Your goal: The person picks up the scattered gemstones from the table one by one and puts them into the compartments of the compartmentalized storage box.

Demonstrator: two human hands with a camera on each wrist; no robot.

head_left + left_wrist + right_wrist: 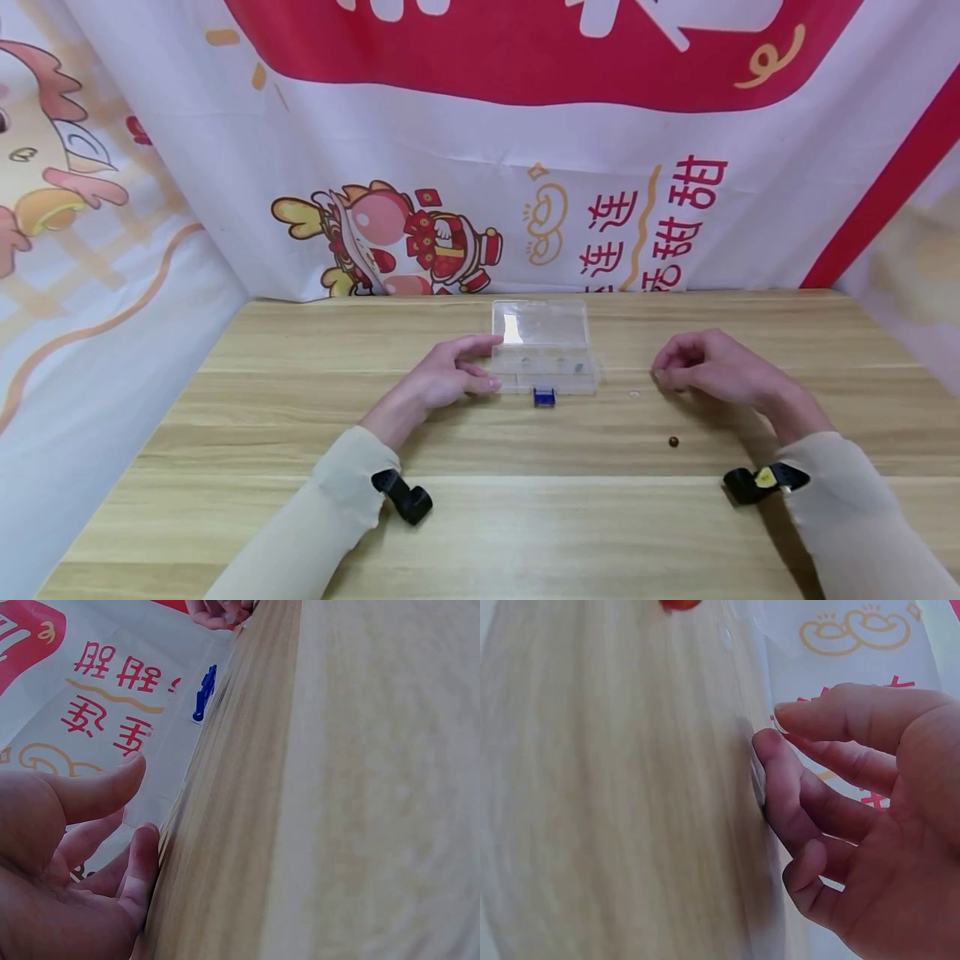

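A clear plastic compartment box (558, 383) lies on the table with its lid (551, 322) raised at the back and a blue latch (544, 397) at the front. Several small items show dimly inside. At the box's left end is my left hand (446, 375), thumb and forefinger spread, their tips right at its edge. To the right of the box, my right hand (712, 367) pinches a small pale, clear piece (779, 722) between thumb and forefinger. The other fingers curl beneath, low over the table.
Between box and right hand lies another small clear piece (634, 393). A small dark reddish-brown bead (673, 442) sits nearer the front. The wood-grain table (525, 533) ends at a printed cloth backdrop (465, 142) behind the lid.
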